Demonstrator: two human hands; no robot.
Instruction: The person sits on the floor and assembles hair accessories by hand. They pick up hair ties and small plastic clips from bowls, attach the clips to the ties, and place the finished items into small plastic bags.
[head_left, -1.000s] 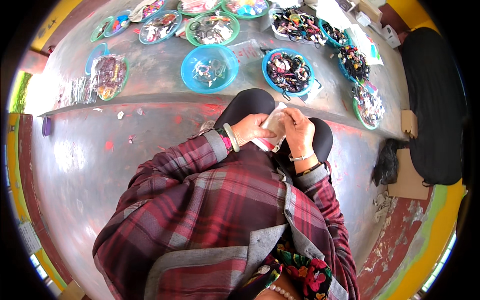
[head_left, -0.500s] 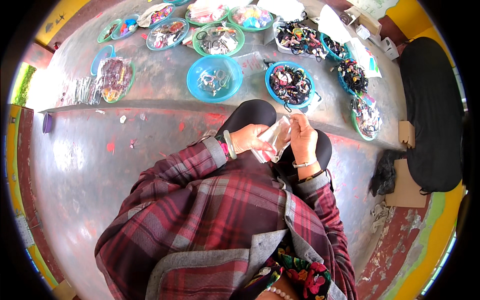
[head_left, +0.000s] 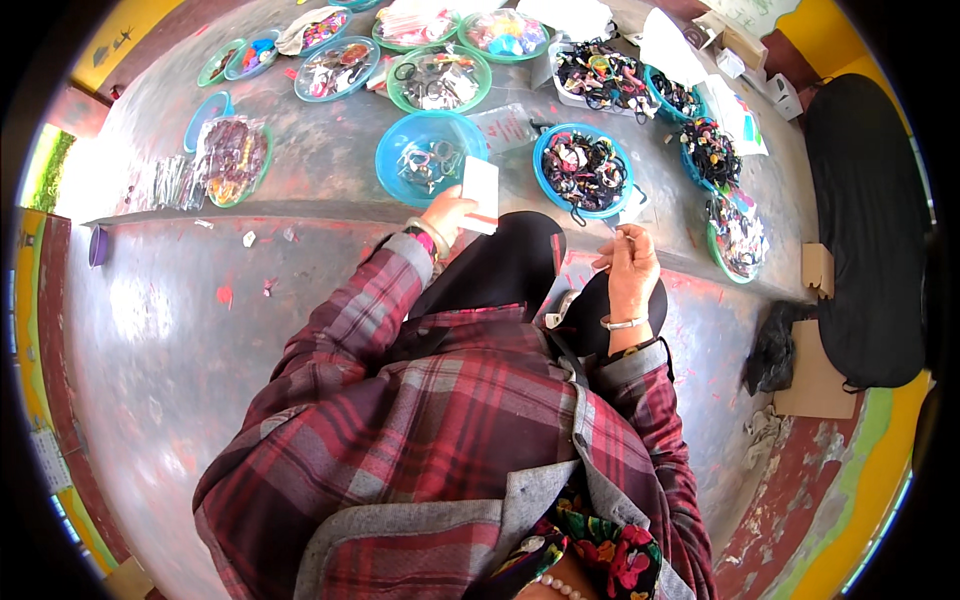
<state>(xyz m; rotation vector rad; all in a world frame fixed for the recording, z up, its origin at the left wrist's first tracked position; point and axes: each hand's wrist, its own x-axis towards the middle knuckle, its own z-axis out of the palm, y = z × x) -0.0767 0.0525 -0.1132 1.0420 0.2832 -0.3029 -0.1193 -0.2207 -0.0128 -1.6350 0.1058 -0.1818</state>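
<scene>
Gripped by its lower end, a flat white packet with a reddish strip (head_left: 481, 190) is in my left hand (head_left: 446, 216), above my left knee. It overlaps the right rim of a blue basin (head_left: 384, 165) that holds a few small rings and pale bits. My right hand (head_left: 630, 265) is raised over my right knee, apart from the packet. Its fingertips are pinched together; what they hold, if anything, is too small to make out. Just beyond it stands a blue basin (head_left: 541, 178) heaped with dark and coloured hair ties (head_left: 586, 170).
A raised concrete ledge (head_left: 330, 207) carries several more basins, including a green one (head_left: 484, 85) of mixed pieces and a white tub (head_left: 565, 98) of hair ties. Bagged strands (head_left: 232, 150) lie at the left. A black bag (head_left: 770, 345) and cardboard (head_left: 812, 375) are at the right.
Both hands were together on the shiny packet. They have parted: my left hand has carried it forward and left toward the basin, while my right has moved slightly right.
</scene>
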